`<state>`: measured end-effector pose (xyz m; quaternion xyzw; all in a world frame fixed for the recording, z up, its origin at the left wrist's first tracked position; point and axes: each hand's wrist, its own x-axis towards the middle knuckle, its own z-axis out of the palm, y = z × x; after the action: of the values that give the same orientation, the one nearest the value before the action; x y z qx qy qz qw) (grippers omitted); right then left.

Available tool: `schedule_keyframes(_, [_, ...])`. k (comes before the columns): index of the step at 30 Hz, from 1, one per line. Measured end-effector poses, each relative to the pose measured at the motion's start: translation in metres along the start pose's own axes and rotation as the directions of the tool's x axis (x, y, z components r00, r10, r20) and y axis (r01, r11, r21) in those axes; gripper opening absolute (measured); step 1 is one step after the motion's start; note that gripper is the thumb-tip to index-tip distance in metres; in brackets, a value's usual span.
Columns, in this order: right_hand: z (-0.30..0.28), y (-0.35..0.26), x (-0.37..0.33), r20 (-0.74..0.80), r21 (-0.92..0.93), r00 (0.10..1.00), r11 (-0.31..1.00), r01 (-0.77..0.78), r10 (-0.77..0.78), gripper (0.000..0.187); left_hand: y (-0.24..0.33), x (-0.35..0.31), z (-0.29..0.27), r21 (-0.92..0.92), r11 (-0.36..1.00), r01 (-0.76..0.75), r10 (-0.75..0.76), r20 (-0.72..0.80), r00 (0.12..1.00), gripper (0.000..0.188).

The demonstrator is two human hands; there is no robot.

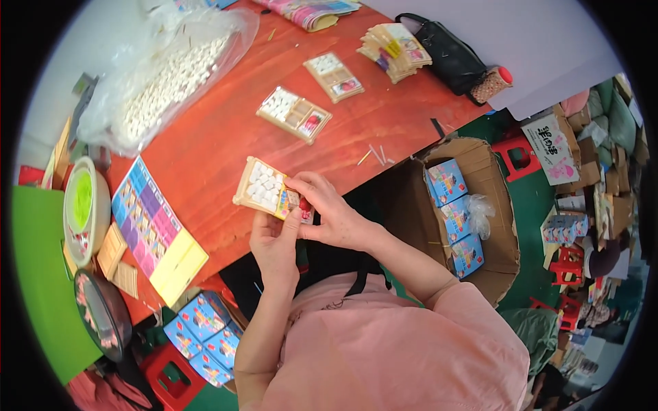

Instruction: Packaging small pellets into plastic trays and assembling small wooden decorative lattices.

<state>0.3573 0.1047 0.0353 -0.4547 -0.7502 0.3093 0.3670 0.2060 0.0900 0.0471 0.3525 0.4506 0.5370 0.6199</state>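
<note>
Above the near edge of the red table, both my hands grip a small beige compartment tray (263, 186). White little pieces fill its far-left part, and a colourful yellow card and something red show at the end beside my fingers. My left hand (275, 248) pinches the tray from its near side, thumb up. From the right, my right hand (336, 218) closes over the end with the red item, hiding part of it. Farther off on the table lie a similar filled tray (295, 115) and another tray (334, 77), each with white pieces and a red item.
A clear plastic bag (175, 79) of white pieces covers the far left. Stacked trays (394, 51) and a black bag (445, 55) sit at the far right. Colourful printed sheets (154, 229) lie left, beside a bowl (99, 205). A cardboard box (497, 205) holds blue boxes at right.
</note>
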Motion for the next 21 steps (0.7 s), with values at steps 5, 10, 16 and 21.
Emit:
schedule_keyframes(5, [-0.041, 0.033, 0.020, -0.132, -0.101, 0.991, 0.995, -0.016, 0.003, 0.058, -0.016, 0.012, 0.015, 0.187, 0.967, -0.175, 0.166, 0.062, 0.984, 0.047])
schedule_keyframes(10, [-0.138, 0.080, 0.033, -0.568, -0.251, 0.822, 0.944, -0.216, 0.037, 0.055, -0.053, 0.038, -0.029, 0.652, 0.358, -0.668, 0.621, 0.368, 0.692, 0.027])
schedule_keyframes(16, [-0.242, 0.125, 0.083, -0.715, -0.519, 0.697, 0.705, -0.483, -0.049, 0.059, -0.035, 0.030, -0.019, 0.648, 0.502, -0.573, 0.485, 0.337, 0.807, 0.022])
schedule_keyframes(21, [-0.244, 0.167, 0.116, -0.654, -0.607, 0.739, 0.470, -0.641, 0.163, 0.066, -0.037, 0.031, -0.024, 0.648, 0.516, -0.560, 0.473, 0.329, 0.817, 0.020])
